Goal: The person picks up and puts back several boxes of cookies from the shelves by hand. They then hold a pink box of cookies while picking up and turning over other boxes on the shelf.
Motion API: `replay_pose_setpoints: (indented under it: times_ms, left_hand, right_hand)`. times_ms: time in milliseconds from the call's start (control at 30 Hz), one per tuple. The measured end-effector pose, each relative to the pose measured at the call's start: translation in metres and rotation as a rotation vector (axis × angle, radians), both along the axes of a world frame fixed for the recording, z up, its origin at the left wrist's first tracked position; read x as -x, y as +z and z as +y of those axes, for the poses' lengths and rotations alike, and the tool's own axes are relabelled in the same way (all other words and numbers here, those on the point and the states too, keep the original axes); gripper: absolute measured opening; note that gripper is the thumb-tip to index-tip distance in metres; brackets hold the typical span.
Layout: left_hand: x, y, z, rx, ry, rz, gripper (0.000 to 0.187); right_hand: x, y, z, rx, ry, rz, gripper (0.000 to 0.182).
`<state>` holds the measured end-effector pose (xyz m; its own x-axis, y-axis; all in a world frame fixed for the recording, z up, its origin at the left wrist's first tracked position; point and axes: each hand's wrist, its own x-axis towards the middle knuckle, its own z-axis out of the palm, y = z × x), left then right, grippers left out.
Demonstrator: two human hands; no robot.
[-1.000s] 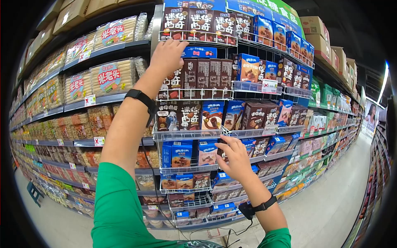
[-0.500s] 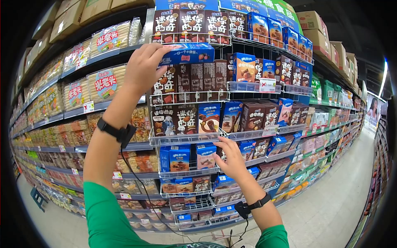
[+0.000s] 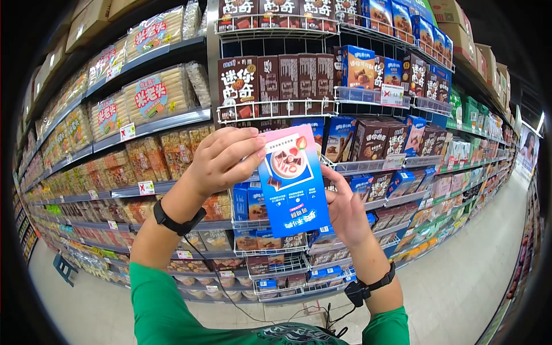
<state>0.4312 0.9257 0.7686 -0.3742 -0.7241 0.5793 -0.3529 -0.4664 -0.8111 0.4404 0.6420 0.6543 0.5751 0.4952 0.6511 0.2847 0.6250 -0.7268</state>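
A blue and pink box (image 3: 293, 187) with a picture of a bowl and strawberries is held upside down in front of the shelves. My left hand (image 3: 221, 161) pinches its upper left corner between thumb and fingers. At the box's right edge is my right hand (image 3: 348, 210), its fingers apart and slightly blurred; the index finger lies near the edge, and whether it bears any of the box's weight is unclear. Behind the box, part of the wire rack with brown boxes (image 3: 238, 86) and blue boxes is hidden.
Bagged snacks (image 3: 152, 95) fill the shelves on the left. Wire baskets (image 3: 276, 109) jut out ahead. Cartons (image 3: 89, 26) sit on the top shelves. A small dark stool (image 3: 64, 269) stands at the lower left, and an aisle floor (image 3: 460, 276) runs along the right.
My left hand has brought the box down from the upper rack and turned its printed face into view. My right hand has risen to the box's right side. The camera view has shifted.
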Motion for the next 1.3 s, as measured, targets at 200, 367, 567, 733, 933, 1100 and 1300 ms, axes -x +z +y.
replay_pose_setpoints:
  times_ms: [200, 367, 567, 733, 933, 1100, 1300]
  left_hand:
    - [-0.011, -0.041, -0.001, 0.041, 0.006, 0.058, 0.031]
    - [-0.007, -0.118, -0.012, 0.113, -0.098, 0.397, 0.05]
    - [0.001, -0.222, -0.055, 0.697, -0.577, 1.542, 0.092]
    - [0.011, -0.301, -0.111, 0.701, -0.902, 2.093, 0.094]
    - [0.029, -0.337, -0.121, 0.806, -0.867, 2.354, 0.064]
    - [0.027, -0.35, -0.116, 1.045, -1.041, 2.197, 0.058]
    - [0.031, -0.354, -0.117, 1.01, -1.032, 2.203, 0.055]
  right_hand:
    - [0.018, -0.016, -0.011, 0.072, -0.284, -0.003, 0.063]
    - [0.006, -0.023, -0.047, 0.047, -0.559, 0.033, 0.051]
    - [0.007, -0.002, -0.074, 0.285, -0.667, 0.085, 0.041]
    - [0.005, -0.021, -0.073, 0.661, -0.72, -0.056, 0.043]
    - [0.013, -0.058, -0.053, 0.76, -0.813, -0.071, 0.051]
    - [0.018, -0.122, -0.06, 0.512, -0.734, 0.251, 0.06]
    - [0.034, -0.17, -0.053, 0.417, -0.527, 0.333, 0.06]
